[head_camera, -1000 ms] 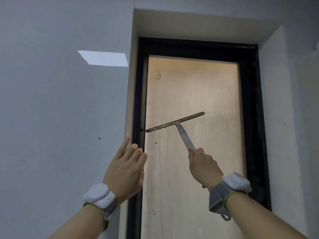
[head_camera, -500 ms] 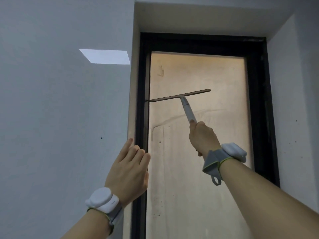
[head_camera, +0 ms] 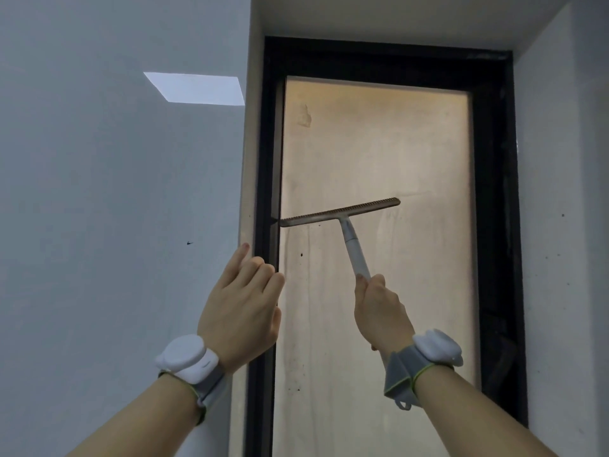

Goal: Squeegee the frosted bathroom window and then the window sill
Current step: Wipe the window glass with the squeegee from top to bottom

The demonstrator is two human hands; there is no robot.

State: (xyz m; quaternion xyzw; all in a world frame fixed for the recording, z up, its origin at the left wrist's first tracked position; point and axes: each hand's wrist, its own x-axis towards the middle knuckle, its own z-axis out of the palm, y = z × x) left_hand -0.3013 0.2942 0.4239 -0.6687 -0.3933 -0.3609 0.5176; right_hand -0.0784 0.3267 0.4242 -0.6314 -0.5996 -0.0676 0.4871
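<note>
A tall frosted window pane [head_camera: 379, 143] glows amber inside a black frame [head_camera: 491, 192]. My right hand [head_camera: 379, 311] grips the pale handle of a squeegee [head_camera: 339, 214], whose blade lies slightly tilted on the left half of the glass at mid height, its left end at the frame. My left hand [head_camera: 242, 305] is raised with straight fingers at the frame's left edge, holding nothing. The window sill is out of view.
Grey walls flank the recess, with a bright patch of light [head_camera: 194, 87] on the left wall. A smudge [head_camera: 304, 115] marks the upper left of the glass. Streaks run down the pane below the blade. Both wrists wear white bands.
The squeegee went up the glass, then came back down to mid height. My left hand stayed by the frame.
</note>
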